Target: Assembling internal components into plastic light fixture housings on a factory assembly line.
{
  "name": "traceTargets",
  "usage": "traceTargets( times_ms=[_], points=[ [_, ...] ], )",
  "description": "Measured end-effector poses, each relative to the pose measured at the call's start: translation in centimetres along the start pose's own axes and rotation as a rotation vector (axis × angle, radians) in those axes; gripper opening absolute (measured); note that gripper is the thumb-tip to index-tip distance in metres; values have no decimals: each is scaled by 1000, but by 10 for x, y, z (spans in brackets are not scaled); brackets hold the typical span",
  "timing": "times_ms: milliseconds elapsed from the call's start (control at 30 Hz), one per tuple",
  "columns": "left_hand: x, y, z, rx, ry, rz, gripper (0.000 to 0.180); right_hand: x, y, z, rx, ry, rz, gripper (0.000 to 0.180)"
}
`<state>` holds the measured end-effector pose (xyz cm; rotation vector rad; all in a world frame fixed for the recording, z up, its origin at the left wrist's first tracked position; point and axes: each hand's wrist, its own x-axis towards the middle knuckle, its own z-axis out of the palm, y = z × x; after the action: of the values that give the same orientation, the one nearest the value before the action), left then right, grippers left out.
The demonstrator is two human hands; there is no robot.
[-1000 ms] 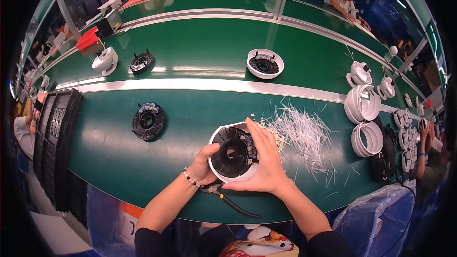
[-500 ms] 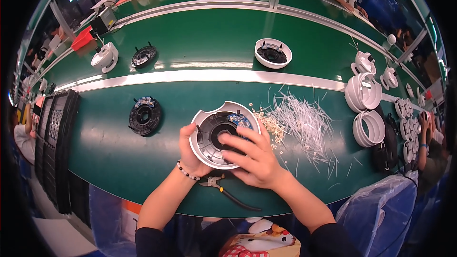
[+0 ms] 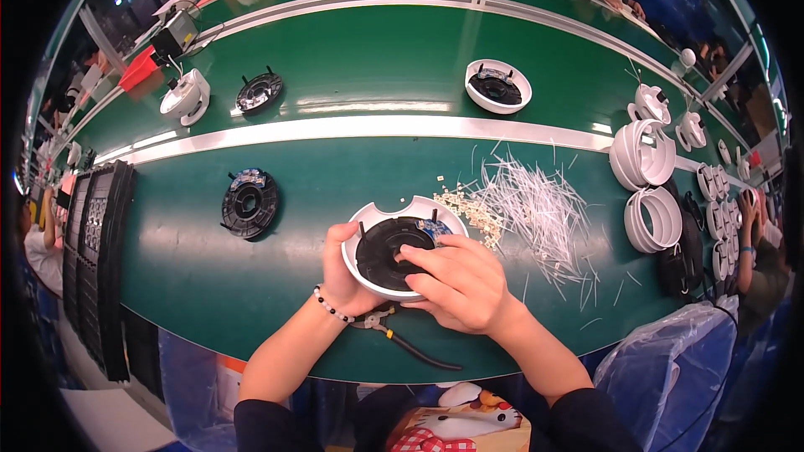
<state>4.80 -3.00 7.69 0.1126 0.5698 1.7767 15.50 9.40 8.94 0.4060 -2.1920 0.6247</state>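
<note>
Over the near part of the green bench (image 3: 184,259), in the head view, the left hand (image 3: 339,278) grips the side of a white round housing (image 3: 450,219), thumb at its rim. A black disc (image 3: 381,257) sits inside it. The right hand (image 3: 471,289) bends its fingers over the disc's middle; whether they pinch anything, I cannot tell. Yellow-banded cutters (image 3: 414,353) lie just below; beige bits (image 3: 469,214) and white strips (image 3: 536,209) lie to the right.

Gap leftward, strips (image 3: 540,216) beyond right hand (image 3: 465,286)
</note>
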Motion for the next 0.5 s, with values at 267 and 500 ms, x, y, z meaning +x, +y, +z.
traceTargets(
  times_ms=[267,500],
  points=[
    [3,4,2,-8,151,10,60,1,10,-11,36,-8,38,39],
    [-2,12,-23,-235,-82,-139,62,5,16,-17,234,82,179,50]
  ],
)
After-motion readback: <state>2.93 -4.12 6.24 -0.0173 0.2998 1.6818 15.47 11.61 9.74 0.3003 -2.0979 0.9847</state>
